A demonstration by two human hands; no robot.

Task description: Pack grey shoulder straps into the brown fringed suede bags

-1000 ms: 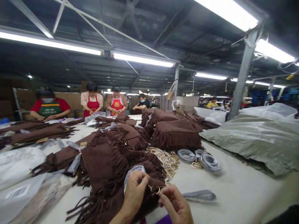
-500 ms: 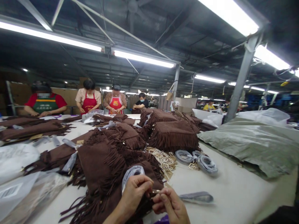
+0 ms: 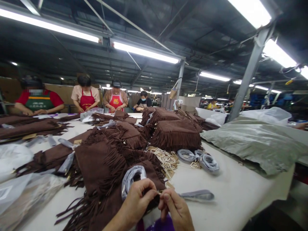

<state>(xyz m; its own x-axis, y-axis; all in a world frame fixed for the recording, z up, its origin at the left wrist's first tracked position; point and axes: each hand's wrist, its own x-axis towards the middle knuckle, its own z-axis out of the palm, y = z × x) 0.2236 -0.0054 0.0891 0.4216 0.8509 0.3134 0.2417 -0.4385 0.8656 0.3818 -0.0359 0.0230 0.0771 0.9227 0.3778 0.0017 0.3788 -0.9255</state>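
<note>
My left hand [image 3: 141,199] is closed in a pinch over the near edge of a brown fringed bag. My right hand [image 3: 175,207] pinches from the other side, its fingertips almost meeting the left ones. Between them is a small gold-coloured piece [image 3: 158,193], mostly covered by the fingers, so its kind is unclear. A grey strap coil in plastic wrap [image 3: 126,183] lies on the bag just behind my left hand. Fringe of the brown bag [image 3: 106,199] spreads to the left. Under my right hand something purple [image 3: 162,224] shows. A wrapped grey strip [image 3: 198,195] lies to the right.
Several brown fringed bags [image 3: 176,133] are heaped ahead. White strings with tags [image 3: 166,158] and wrapped strap coils [image 3: 209,163] lie beside them. Plastic bags [image 3: 29,195] are at left, a green-grey sheet [image 3: 252,144] at right. Several co-workers stand across the table [image 3: 231,192].
The view has shifted slightly, so most things sit further left and higher. My hands stay together at the small piece, and less of it shows between my fingertips.
</note>
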